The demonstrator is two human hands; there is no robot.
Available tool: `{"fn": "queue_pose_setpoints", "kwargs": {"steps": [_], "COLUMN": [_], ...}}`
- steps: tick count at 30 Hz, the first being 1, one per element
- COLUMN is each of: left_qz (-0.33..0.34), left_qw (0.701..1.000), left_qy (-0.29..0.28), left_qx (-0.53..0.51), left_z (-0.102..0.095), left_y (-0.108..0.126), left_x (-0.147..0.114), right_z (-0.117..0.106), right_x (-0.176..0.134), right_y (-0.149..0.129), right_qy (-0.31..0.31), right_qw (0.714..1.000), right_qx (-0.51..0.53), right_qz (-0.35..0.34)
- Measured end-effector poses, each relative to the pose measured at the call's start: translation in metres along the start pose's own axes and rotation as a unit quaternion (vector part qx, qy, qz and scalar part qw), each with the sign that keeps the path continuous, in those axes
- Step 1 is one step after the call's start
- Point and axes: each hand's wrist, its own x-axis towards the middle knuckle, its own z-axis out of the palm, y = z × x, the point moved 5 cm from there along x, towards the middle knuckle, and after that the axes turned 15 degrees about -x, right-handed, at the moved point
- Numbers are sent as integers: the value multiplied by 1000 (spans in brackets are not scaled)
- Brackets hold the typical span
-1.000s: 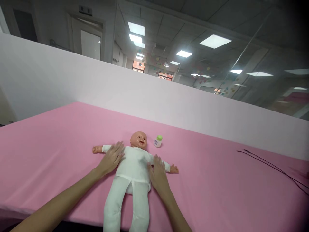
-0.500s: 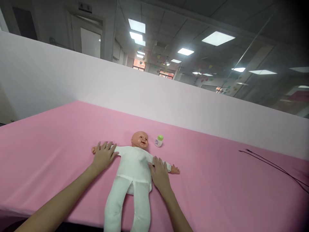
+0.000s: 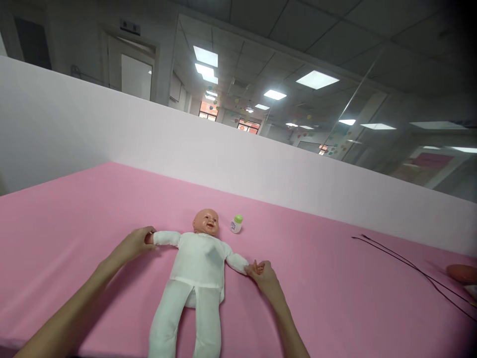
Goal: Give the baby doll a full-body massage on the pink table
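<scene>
Pink cloth (image 3: 320, 293) spreads under the white-clothed doll (image 3: 199, 261), which I see on my feed lying face up, arms outspread. My left hand (image 3: 136, 242) has its fingers closed around one doll hand (image 3: 149, 238); my right hand (image 3: 267, 278) grips the other between thumb and fingers. Just beside the doll's head is a green-capped bottle (image 3: 236, 224), with the white wall (image 3: 231, 156) beyond; well apart, farther right, lie thin black cables (image 3: 397, 257)
</scene>
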Motion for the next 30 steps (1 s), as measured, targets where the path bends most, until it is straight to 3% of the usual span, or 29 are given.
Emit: {"fn": "queue_pose_setpoints", "kwargs": {"steps": [3, 5, 8, 10, 11, 13, 16, 18, 21, 24, 27, 30], "left_qz": [18, 21, 18, 26, 40, 92, 210, 268, 293, 254, 186, 141], "left_qw": [992, 986, 970, 950, 946, 955, 962, 943, 932, 949, 963, 944], "left_qy": [-24, -21, 78, 142, 148, 94, -96, -187, -211, -167, -28, 95], "left_qx": [-119, -164, -231, -277, -287, -264, -144, -68, -33, -87, -191, -282], "left_z": [-4, -8, -13, -10, -6, 8, 35, 48, 56, 55, 48, 52], "left_y": [6, 8, 15, 23, 29, 45, 65, 65, 55, 47, 49, 54], "left_x": [-2, -4, -8, -13, -16, -23, -39, -51, -59, -48, -18, 19], "right_z": [8, 7, 3, 1, -1, -2, -2, -2, 1, 9, 16, 26], "right_x": [-6, -7, -8, -14, -20, -36, -69, -83, -86, -70, -34, 5], "right_y": [-10, -16, -27, -40, -48, -69, -92, -95, -87, -81, -84, -99], "right_qy": [-70, -68, -36, -42, -51, -94, -175, -199, -206, -191, -123, -108], "right_qw": [980, 954, 925, 925, 930, 939, 923, 916, 918, 924, 940, 939], "right_qx": [189, 291, 377, 378, 361, 300, 178, 140, 143, 176, 248, 310], "right_qz": [3, 14, 19, -7, -39, -141, -292, -320, -306, -280, -198, -101]}}
